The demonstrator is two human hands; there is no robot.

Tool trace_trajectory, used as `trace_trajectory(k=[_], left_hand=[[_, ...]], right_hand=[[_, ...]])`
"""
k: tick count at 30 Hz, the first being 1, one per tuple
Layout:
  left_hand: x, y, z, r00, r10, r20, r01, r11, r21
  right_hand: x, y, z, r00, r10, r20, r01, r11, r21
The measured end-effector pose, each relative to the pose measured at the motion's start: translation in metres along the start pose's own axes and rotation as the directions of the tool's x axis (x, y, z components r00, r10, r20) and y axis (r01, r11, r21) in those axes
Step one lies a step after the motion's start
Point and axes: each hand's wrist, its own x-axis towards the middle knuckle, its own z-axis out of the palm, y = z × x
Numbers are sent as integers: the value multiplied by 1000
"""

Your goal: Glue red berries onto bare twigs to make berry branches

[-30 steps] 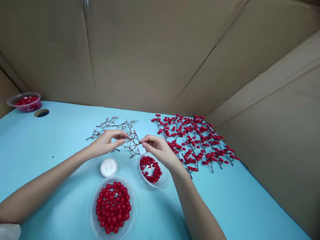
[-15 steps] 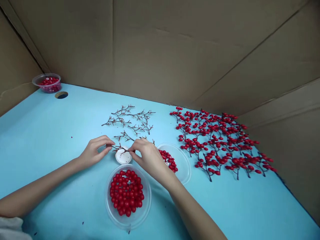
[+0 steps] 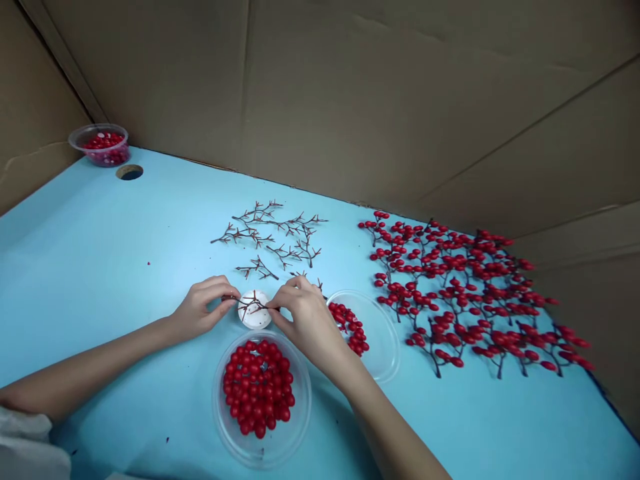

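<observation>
Pinching a thin brown forked twig [image 3: 253, 305] from both ends, centre-left of frame. My left hand [image 3: 205, 307] has one end between thumb and index finger, fingers pressed together on it. My right hand [image 3: 307, 320] pinches the other end, same grip, back of hand toward my camera. The twig spans the gap, over a small round white dish [image 3: 256, 320] with dark specks in it.

Just below the dish: a round clear plastic tub [image 3: 301, 417] of shiny round red berries [image 3: 257, 387]. Right of it, partly behind my right hand and wrist, a second clear plastic container [image 3: 385, 333] with more red berries [image 3: 356, 337] toward its left side.

Above the hands, middle of frame, loose brown forked twigs [image 3: 256, 233] lie spread on the light blue counter [image 3: 155, 220]. Right side: a big patch of dark-stemmed sprigs with red berries [image 3: 453, 267], packed close, some overlapping. Upper left: a third clear tub, holding small red pieces [image 3: 107, 157], near a round hole [image 3: 130, 173] in the counter. Brown cardboard walls [image 3: 350, 100] stand behind. A few tiny dark bits dot the counter, lower left.
</observation>
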Motion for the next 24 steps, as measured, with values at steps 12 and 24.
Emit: trace_trajectory(k=[12,24], left_hand=[[0,0,1,1000,5,-12,-5,1000,28],[-3,-5,0,996,-16,92,7,996,93]], right_hand=[[-2,1,1,998,-28,-52,29,999,23],[-5,-6,-1,978,-184,-100,172,978,-117]])
